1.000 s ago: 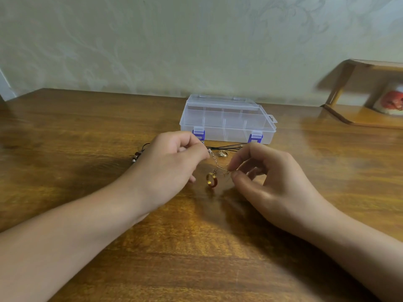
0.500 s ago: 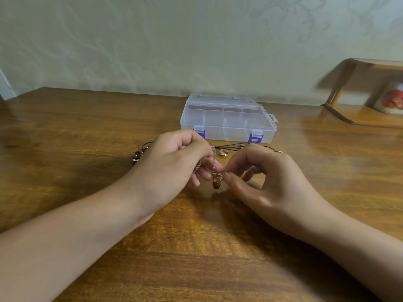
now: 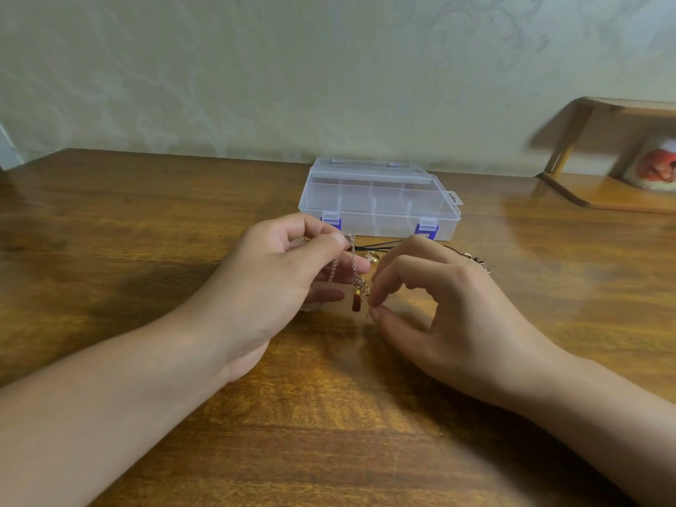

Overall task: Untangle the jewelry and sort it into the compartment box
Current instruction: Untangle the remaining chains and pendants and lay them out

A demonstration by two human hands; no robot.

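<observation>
My left hand pinches a thin silver chain between thumb and forefinger, just above the table. The chain hangs down to a small red pendant. My right hand pinches the chain's lower end beside the pendant with thumb and forefinger. A clear plastic compartment box with blue latches stands shut behind both hands. More jewelry lies between the hands and the box: a black cord, a gold ring, and a beaded piece past my right knuckles.
The wooden table runs to a pale patterned wall. A low wooden shelf at the back right holds a white jar with a red picture.
The chain was stretched sideways between my hands; now it hangs from my left fingers. My right hand has come closer, and the pendant has turned edge-on.
</observation>
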